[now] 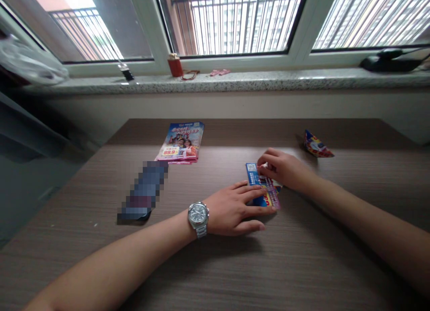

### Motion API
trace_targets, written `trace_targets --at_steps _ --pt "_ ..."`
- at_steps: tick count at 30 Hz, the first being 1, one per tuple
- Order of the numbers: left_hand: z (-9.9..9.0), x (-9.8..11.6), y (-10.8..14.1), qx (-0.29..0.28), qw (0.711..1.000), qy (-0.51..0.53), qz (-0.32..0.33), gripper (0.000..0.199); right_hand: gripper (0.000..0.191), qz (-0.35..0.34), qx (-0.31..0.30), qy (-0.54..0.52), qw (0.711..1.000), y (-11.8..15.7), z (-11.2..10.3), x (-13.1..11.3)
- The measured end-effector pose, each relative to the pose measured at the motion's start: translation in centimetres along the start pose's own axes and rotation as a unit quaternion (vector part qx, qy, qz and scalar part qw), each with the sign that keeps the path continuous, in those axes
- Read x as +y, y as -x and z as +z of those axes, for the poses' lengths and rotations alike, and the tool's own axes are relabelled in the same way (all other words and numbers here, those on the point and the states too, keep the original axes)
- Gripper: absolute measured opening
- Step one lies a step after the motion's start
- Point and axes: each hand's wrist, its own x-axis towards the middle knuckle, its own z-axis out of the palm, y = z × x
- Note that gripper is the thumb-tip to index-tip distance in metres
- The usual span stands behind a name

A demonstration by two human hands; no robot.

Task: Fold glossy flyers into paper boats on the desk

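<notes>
A folded printed flyer, blue with a QR code at its upper left corner, lies on the wooden table. My left hand, with a silver watch at the wrist, rests flat across its lower part with fingers stretched out. At its upper right edge, my right hand has thumb and fingers pinched together on the paper. Part of the flyer is hidden under both hands. Farther right sits a folded paper boat with the same kind of colourful print, touched by neither hand.
A stack of flyers lies at the back left of the table. In front of it is a pixelated dark flat object. Beyond the table, the stone windowsill holds a red lighter-like case and a black object.
</notes>
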Motion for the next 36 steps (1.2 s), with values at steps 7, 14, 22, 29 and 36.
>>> trace_targets --at_steps 7,14,22,29,36 --pt "-0.1 0.0 0.0 -0.001 1.000 0.000 -0.002 0.050 0.010 -0.027 -0.035 0.023 0.999 0.7 0.2 0.0" --pt "-0.3 0.1 -0.1 -0.007 1.000 -0.005 -0.001 0.049 0.013 0.008 -0.026 0.098 0.995 -0.1 0.7 -0.7" --pt "-0.2 0.0 0.0 -0.017 1.000 -0.012 -0.005 0.050 0.013 0.053 -0.002 0.108 0.993 -1.8 1.2 -0.3" --pt "-0.2 0.0 0.0 -0.013 1.000 -0.004 -0.001 0.049 0.016 0.073 0.030 0.116 0.990 -2.1 1.8 -0.4" --pt "0.0 -0.2 0.0 -0.011 1.000 0.000 0.000 0.049 0.016 0.036 0.055 0.035 0.997 0.1 1.4 -0.4"
